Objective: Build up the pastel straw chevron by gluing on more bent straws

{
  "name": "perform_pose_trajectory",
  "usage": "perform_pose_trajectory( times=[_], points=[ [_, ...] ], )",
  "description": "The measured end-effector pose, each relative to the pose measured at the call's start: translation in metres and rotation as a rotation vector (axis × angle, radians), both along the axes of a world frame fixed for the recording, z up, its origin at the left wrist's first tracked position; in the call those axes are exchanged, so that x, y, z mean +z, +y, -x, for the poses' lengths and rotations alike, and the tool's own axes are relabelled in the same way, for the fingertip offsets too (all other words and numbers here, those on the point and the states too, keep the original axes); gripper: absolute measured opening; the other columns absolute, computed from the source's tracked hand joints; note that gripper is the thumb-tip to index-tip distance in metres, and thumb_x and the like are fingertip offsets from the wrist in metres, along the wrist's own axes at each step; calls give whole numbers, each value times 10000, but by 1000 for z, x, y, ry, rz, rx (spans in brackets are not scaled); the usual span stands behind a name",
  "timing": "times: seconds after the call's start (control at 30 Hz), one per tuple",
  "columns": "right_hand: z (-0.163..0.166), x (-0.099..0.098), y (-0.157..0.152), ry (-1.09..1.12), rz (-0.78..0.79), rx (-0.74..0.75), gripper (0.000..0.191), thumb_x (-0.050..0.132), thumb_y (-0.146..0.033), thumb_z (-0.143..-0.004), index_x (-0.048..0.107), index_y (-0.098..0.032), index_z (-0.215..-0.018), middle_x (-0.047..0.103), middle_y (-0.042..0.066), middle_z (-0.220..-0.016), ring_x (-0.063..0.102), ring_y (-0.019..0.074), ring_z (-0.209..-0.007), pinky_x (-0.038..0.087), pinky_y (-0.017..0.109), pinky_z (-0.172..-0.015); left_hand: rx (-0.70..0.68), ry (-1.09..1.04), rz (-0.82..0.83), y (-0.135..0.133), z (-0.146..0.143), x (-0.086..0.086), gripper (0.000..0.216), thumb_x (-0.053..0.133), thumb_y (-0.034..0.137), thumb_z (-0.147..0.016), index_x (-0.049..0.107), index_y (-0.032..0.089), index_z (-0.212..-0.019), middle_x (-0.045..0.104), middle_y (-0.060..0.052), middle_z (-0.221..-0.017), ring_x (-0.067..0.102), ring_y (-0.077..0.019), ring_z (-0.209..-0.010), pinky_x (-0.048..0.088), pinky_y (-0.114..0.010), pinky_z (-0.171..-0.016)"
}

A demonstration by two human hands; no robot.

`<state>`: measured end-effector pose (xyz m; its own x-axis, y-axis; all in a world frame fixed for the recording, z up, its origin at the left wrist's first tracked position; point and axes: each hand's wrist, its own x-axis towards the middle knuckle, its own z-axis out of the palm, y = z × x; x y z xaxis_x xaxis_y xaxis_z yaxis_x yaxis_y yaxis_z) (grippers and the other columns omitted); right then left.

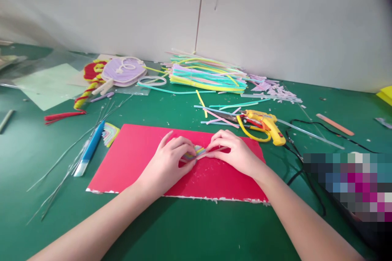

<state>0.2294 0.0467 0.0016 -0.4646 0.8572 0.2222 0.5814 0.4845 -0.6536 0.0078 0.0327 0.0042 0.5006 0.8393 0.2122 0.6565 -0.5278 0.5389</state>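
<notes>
Both hands rest close together on the middle of one red sheet (131, 159). Between them lies a small rainbow-striped piece (196, 151). The left hand (170, 159) has its fingers curled and its fingertips pinching the near side of that piece. The right hand (235, 153) is closed on one pale pink strip (214, 151), held against the piece's right edge. The fingertips of the two hands are almost touching.

A second rainbow-striped piece (110, 133) lies just off the sheet's left corner on the green table (183, 228), beside one blue pen-like tool (90, 147) and a loose spread of thin wires (61, 163). One yellow glue gun (269, 126) sits just beyond the right hand, with its black cord (303, 171) trailing off to the right. Further back is one heap of pastel strips (205, 75), too many to count. To its left are one lilac fan-shaped craft (124, 71) and one red tassel (61, 117).
</notes>
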Motion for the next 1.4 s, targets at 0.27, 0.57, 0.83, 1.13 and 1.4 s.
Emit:
perform_pose_trajectory(
  times=[0.27,0.57,0.83,1.13,1.4],
  points=[
    [4,-2,-2,21,-15,-9,41,655,-248,-810,685,-248,-838,608,11,-870,554,162,-863,480,323,-811,-121,36,39,5,15,6,149,590,291,-834,606,264,-980,626,-7,-1088,555,-179,-1085,152,-487,-1120],
    [4,-2,-2,45,15,10,28,658,-245,-807,682,-253,-820,606,7,-859,550,164,-864,479,325,-803,-145,122,114,31,70,17,162,615,328,-821,637,273,-972,615,-19,-1109,525,-202,-1124,222,-458,-1101],
    [4,-1,-2,38,17,9,38,662,-260,-802,685,-252,-831,603,8,-862,541,163,-866,472,315,-803,-234,141,40,35,57,12,111,597,272,-847,654,271,-941,633,14,-1058,568,-161,-1040,227,-428,-1099],
    [4,-2,-2,36,12,9,36,659,-255,-805,689,-256,-825,600,7,-863,557,160,-863,475,318,-804,-265,148,6,38,55,14,86,573,271,-872,650,248,-900,667,22,-981,589,-145,-978,269,-374,-1045],
    [4,-1,-1,28,17,7,36,657,-256,-807,688,-256,-826,602,7,-864,559,159,-870,475,321,-811,-293,132,-35,38,55,13,117,540,278,-896,649,238,-891,681,19,-962,590,-140,-957,285,-359,-1019]
  ],
)
